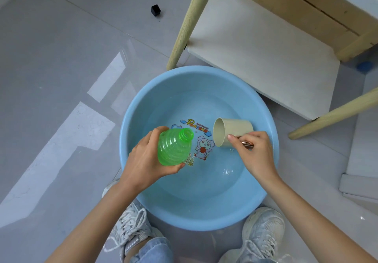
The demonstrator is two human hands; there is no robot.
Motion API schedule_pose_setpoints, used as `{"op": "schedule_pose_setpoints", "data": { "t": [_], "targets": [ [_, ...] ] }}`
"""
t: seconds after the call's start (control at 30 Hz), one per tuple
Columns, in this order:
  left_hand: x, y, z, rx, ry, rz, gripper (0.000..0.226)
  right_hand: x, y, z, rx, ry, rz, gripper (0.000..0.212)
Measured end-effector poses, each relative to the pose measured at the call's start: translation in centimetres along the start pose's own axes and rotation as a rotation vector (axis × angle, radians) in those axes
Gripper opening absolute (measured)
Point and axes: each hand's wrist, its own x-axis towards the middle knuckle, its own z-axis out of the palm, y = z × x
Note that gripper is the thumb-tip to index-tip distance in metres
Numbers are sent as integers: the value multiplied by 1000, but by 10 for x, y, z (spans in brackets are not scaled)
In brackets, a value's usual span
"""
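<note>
A round light-blue basin (131, 140) stands on the floor with clear water in it and a cartoon print on its bottom. My left hand (143, 160) grips a green ribbed plastic bottle (176, 147) over the basin's left half, its uncapped mouth pointing up and to the right. My right hand (253, 152) holds a beige cup (231, 128) by its metallic handle over the right half. The cup lies tilted on its side, its open mouth facing left toward the bottle.
A pale wooden stool or table (266, 44) stands just behind the basin, its legs (184, 27) splaying out left and right. A small black cube (155, 10) lies on the grey tiled floor at the back. My two white sneakers (131, 228) flank the basin's near rim.
</note>
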Motion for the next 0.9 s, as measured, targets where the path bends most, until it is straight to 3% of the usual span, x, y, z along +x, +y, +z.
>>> {"op": "schedule_pose_setpoints", "data": {
  "t": [0.07, 0.3, 0.57, 0.73, 0.9],
  "targets": [
    [-1, -1, -1, 3, 3, -4, 86, 2, 4, 5, -53, 13, -21, 18],
    [-2, -4, -5, 9, 5, -3, 84, 8, 14, 26, -259, 0, -181, 28],
    [-1, -3, -6, 22, 3, -5, 85, 17, 8, 40, -352, -28, -116, 31],
    [-1, -5, -7, 28, 3, -1, 85, 17, 0, 40, -563, -41, -116, 36],
    [-2, -5, -9, 22, 4, 2, 86, 17, -14, 42, -722, -217, 14, 40]
  ]
}}
